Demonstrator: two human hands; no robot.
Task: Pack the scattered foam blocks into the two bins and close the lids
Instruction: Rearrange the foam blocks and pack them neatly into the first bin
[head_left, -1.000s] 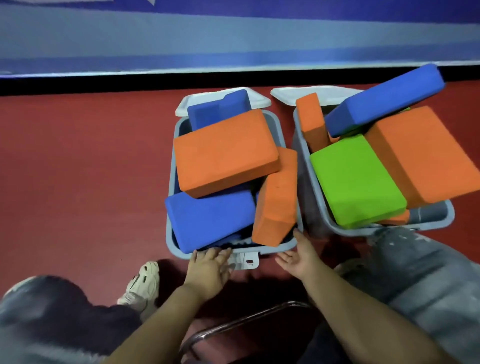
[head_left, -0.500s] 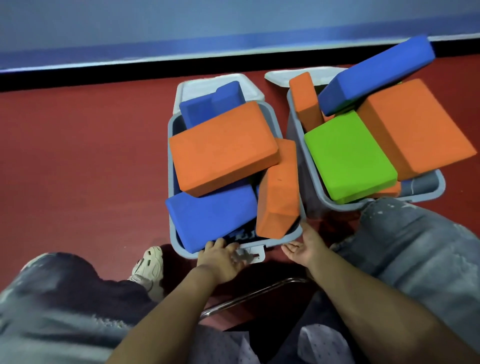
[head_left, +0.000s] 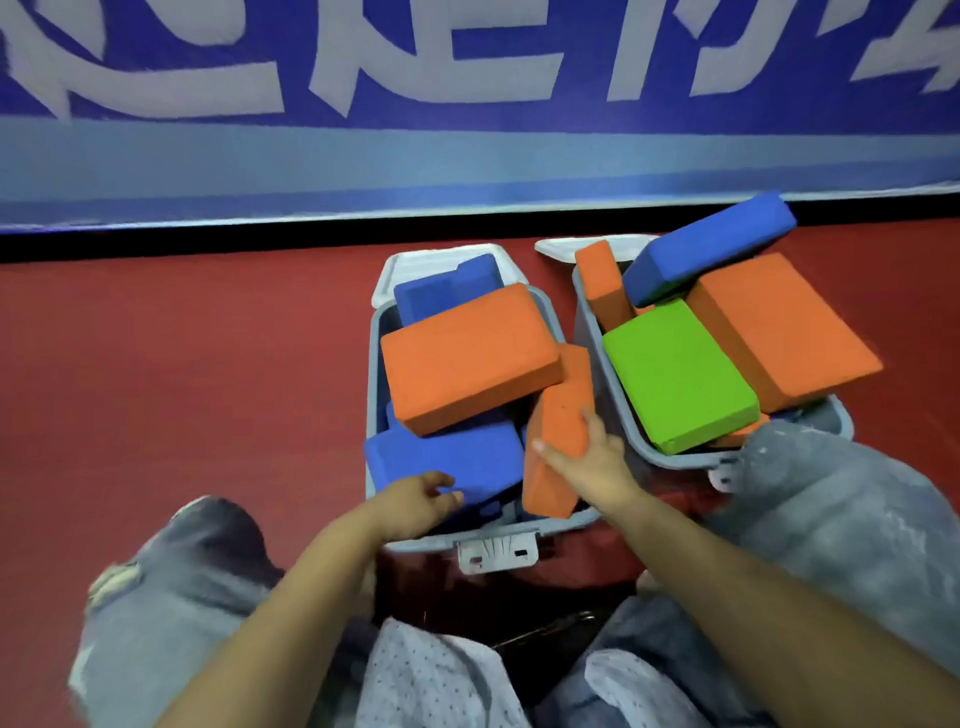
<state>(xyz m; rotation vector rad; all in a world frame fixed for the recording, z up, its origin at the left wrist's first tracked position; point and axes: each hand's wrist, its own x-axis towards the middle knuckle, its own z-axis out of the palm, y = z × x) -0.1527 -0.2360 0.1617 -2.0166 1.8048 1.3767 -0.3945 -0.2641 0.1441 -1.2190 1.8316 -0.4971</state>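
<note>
In the left bin (head_left: 375, 364), the foam blocks stand piled above the rim, so the lid (head_left: 415, 260), hinged back at the far side, cannot yet close. The right hand (head_left: 592, 457) grips the upright orange block (head_left: 558, 415) at the bin's right edge, thumb on its top face and fingers wrapped round its right side. The left hand (head_left: 415, 501) rests on the near end of the blue block (head_left: 447, 457), fingers loosely curled against it; whether it actually grips cannot be told. The upright orange block stands on edge, its long axis running from the near rim toward the far side and leaning slightly right. By judgement, the step in hand is reseating the blocks: the orange block should be lifted clear, turned flat and laid parallel to the bin walls, while the blue block is pressed level. The right bin (head_left: 675, 460) is equally overfilled and needs the same treatment.
</note>
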